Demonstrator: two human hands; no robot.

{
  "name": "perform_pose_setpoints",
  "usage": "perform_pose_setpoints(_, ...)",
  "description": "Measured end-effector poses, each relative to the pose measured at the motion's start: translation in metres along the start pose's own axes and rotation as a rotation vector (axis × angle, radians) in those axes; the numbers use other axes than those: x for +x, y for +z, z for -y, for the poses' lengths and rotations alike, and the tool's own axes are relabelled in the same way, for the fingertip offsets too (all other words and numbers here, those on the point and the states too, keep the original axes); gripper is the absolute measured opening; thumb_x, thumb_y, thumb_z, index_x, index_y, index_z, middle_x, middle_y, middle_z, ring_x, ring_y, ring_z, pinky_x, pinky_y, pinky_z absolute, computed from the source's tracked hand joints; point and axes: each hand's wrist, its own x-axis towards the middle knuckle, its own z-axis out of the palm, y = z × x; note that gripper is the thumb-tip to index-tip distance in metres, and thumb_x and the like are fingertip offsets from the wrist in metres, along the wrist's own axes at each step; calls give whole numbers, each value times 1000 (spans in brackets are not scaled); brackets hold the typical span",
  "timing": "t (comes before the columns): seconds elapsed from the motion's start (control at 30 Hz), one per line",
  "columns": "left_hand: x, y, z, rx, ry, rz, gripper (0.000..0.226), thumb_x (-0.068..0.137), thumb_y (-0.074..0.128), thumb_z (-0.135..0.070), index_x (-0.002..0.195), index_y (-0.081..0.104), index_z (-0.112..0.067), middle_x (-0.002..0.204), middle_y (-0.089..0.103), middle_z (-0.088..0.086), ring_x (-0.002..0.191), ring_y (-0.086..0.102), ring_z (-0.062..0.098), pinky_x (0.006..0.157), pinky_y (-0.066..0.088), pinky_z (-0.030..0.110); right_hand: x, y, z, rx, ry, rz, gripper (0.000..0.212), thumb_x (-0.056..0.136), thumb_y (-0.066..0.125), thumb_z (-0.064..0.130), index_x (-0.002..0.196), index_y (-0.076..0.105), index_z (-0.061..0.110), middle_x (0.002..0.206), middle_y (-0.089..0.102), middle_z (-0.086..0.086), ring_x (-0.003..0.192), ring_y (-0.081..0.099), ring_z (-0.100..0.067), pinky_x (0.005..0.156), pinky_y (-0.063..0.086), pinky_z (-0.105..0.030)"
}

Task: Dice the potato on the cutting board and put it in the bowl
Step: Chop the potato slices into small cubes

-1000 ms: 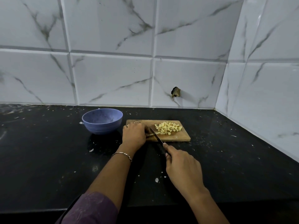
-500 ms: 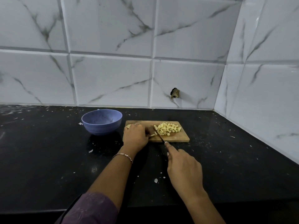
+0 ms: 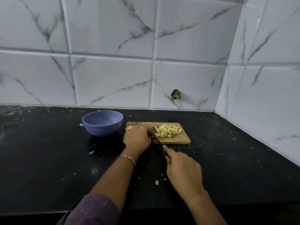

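Our left hand (image 3: 138, 137) lies on the left end of the board (image 3: 178, 138), knuckles up and fingers curled down over the uncut potato (image 3: 129, 127), of which only a pale bit shows past the hand's far left edge. Our right hand (image 3: 183, 169) is clamped round the handle of the knife (image 3: 156, 138), forefinger stretched along its back. The blade slants up and to the left onto the board, its tip just beside the left hand's fingers. On the far side of the blade a heap of dice (image 3: 168, 131) sits on the right half of the board. The blue bowl (image 3: 102, 123) stands on the black desk (image 3: 48, 151) just to the left of the board, and we see no potato in it. A thin bracelet (image 3: 125, 158) rings the left wrist.
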Motion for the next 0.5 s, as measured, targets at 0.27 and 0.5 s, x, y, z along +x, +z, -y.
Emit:
perform_pose_setpoints(0.27,-4,-2,-5,19,-26,-13,28,93,56,-39,114,68,-24,121,64,1,118,54,23,103,37,45,0,2,1,-19,-21,11,54,105,45,27,153,25,40,105,56,9,82,54,-6,67,42,-21)
perform_pose_setpoints(0.5,-3,-2,-9,45,-8,0,26,95,54,-34,114,66,-22,122,62,3,119,53,24,104,36,47,-3,1,3,43,14,-61,48,106,35,37,153,24,42,94,53,12,79,52,-4,64,39,-19)
